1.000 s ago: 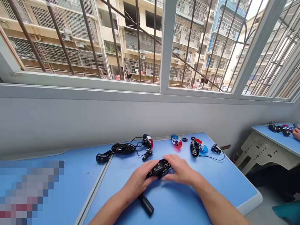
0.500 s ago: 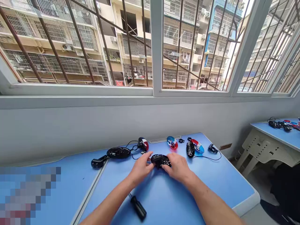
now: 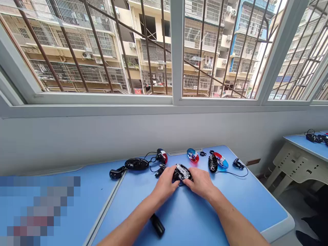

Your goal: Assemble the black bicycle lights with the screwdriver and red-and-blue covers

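Between my two hands, above the blue desk, is a black mouse-shaped part (image 3: 183, 172) with silvery detail inside its open top. My left hand (image 3: 165, 182) grips its left side, thumb and fingers closed on it. On the right side my right hand (image 3: 201, 182) pinches it. A small black piece (image 3: 160, 171) lies just beyond my left fingers. Under my left forearm a screwdriver with a black handle (image 3: 157, 225) rests on the desk, its shaft hidden by the arm.
Along the back of the desk (image 3: 138, 208) lie a coiled black cable (image 3: 136, 164), red-and-blue shells (image 3: 193, 155), (image 3: 220, 160) a black mouse base (image 3: 212, 163) and a cable plug (image 3: 238, 163). Another desk (image 3: 307, 147) stands at the right. A wall and barred windows are behind.
The part in my hands has been turned so its silvery inside shows. A small black piece now shows beyond my left fingers. The whole view has shifted slightly.
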The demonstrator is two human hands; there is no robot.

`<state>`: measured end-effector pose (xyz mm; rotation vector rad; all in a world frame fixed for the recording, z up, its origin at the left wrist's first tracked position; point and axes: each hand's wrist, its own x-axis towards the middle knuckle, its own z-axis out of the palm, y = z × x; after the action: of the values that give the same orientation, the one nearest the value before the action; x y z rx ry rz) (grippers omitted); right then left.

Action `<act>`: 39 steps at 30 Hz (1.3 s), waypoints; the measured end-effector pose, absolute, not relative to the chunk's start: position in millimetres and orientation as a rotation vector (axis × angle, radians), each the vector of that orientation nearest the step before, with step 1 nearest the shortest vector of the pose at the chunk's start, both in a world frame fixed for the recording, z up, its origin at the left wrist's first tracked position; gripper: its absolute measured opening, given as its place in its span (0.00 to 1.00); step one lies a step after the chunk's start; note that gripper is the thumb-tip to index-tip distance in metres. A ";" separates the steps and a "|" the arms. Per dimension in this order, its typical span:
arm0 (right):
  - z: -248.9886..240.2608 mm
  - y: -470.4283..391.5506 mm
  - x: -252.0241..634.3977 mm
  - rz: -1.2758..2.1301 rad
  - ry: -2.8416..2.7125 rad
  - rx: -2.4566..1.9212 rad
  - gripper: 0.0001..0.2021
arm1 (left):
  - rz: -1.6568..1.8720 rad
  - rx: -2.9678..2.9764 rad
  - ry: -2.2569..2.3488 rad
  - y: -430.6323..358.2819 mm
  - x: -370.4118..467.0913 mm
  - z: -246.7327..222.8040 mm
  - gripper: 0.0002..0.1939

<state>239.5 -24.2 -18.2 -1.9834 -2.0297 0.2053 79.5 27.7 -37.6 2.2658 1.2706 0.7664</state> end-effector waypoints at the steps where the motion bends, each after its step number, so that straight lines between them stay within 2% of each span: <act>1: -18.1 -24.2 240.4 0.213 -2.030 -1.982 0.11 | 0.778 2.266 1.271 27.5 77.8 -36.9 0.25; 6: -16.4 -23.2 243.4 0.261 -2.021 -1.972 0.09 | 0.874 2.258 1.270 26.7 71.5 -25.6 0.24; 13: -16.9 -22.1 248.9 0.339 -2.030 -1.921 0.08 | 0.924 2.250 1.286 33.1 90.2 -4.7 0.15; 19: -17.4 -22.0 253.4 0.390 -2.099 -1.826 0.14 | 0.788 2.272 1.399 45.0 110.1 4.6 0.08; 30: -17.3 -22.0 253.2 0.357 -2.111 -1.816 0.11 | 0.395 2.327 1.711 56.8 123.9 1.5 0.24; 34: -16.8 -21.9 253.4 0.345 -2.126 -1.826 0.08 | 0.323 2.409 1.608 54.6 124.0 1.6 0.23; 39: -16.4 -21.7 253.9 0.342 -2.129 -1.837 0.08 | 0.281 2.544 1.269 52.9 110.2 4.9 0.15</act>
<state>253.9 -21.7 -16.4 -1.8369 -2.1286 0.3425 110.2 52.9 4.9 2.5436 1.2690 0.2808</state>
